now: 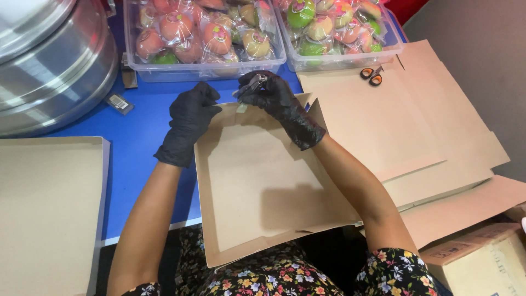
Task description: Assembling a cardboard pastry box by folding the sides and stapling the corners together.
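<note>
Both my hands wear black gloves. My right hand (279,101) is shut on a small metal stapler (252,85), pressed at the far edge of a brown cardboard box tray (257,181) that rests partly on my lap and partly on the blue table (137,131). At the tray's far left corner, my left hand (189,118) grips the folded cardboard wall with curled fingers. The tray's inside is bare.
Two clear plastic bins (203,68) (339,57) of wrapped, fruit-shaped colourful buns stand at the back. Large steel steamer pots (49,66) are at the far left. Flat cardboard sheets (405,120) with orange-handled scissors (371,75) lie right; another flat box (49,214) lies left.
</note>
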